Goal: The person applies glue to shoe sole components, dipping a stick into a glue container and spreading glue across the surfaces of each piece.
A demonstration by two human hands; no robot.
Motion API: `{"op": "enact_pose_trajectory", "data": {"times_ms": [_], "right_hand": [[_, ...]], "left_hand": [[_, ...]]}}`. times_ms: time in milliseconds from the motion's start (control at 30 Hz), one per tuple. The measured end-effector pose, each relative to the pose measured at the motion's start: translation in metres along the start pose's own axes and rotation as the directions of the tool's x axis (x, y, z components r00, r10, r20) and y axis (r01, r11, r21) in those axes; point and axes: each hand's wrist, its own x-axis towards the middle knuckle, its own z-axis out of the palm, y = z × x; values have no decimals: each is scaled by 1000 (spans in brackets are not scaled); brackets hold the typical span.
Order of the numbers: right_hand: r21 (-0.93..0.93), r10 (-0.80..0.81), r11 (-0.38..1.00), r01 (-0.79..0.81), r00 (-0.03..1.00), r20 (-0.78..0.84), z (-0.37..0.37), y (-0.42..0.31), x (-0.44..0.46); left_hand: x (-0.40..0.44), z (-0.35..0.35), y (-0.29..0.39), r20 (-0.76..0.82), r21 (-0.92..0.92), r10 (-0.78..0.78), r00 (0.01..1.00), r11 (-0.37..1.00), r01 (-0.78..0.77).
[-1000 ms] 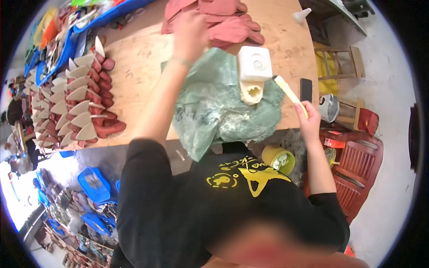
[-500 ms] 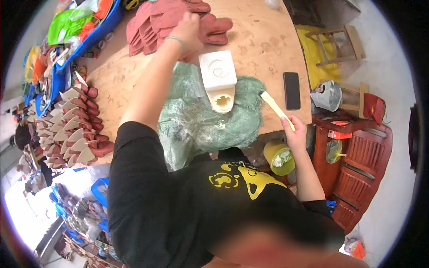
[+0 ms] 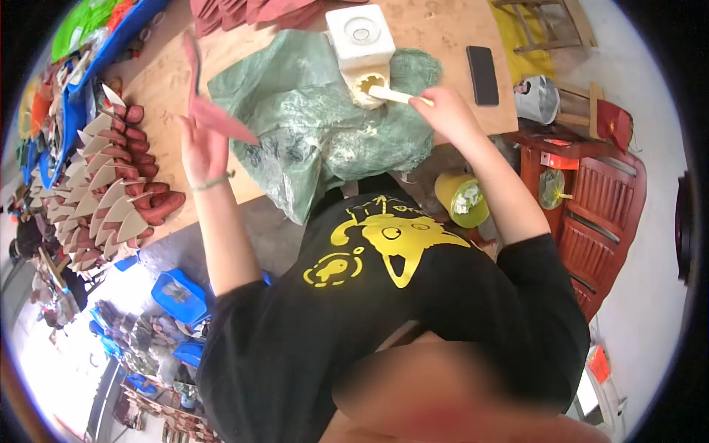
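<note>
Pinching the pale tool (image 3: 402, 97), the right hand (image 3: 447, 114) has its tip at the mouth of the white container (image 3: 360, 37); the left hand (image 3: 204, 153), fingers loosely curled, has a blurred red piece (image 3: 221, 122) above the table (image 3: 465, 26)! Rows of pale-tipped red pieces (image 3: 122, 181) look worked; stacked red ones (image 3: 266, 10) look unworked.

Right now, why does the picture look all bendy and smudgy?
In the head view, the lens seems to bend things near the round, dark edges, like the red bench; the red piece by the left hand is smeared, probably by moving; glare whites out the lower left; the phone looks clearer.
</note>
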Motion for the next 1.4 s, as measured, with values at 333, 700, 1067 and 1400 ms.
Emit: {"op": "enact_pose_trajectory", "data": {"times_ms": [333, 700, 1067, 1400], "right_hand": [[-244, 79, 966, -82, 997, -24, 25, -37, 41], [-170, 113, 977, -128, 989, -98, 27, -4, 3], [-93, 90, 990, -105, 983, -158, 49, 38, -15], [327, -262, 877, 353, 921, -290, -6, -74, -93]], "left_hand": [[-104, 10, -23, -186, 173, -16, 982, 984, 48], [-86, 35, -40, -36, 123, -68, 997, 990, 72], [-51, 52, -70, -317, 31, -13, 948, 999, 24], [-39, 71, -100, -371, 22, -25, 928, 999, 35]]}}
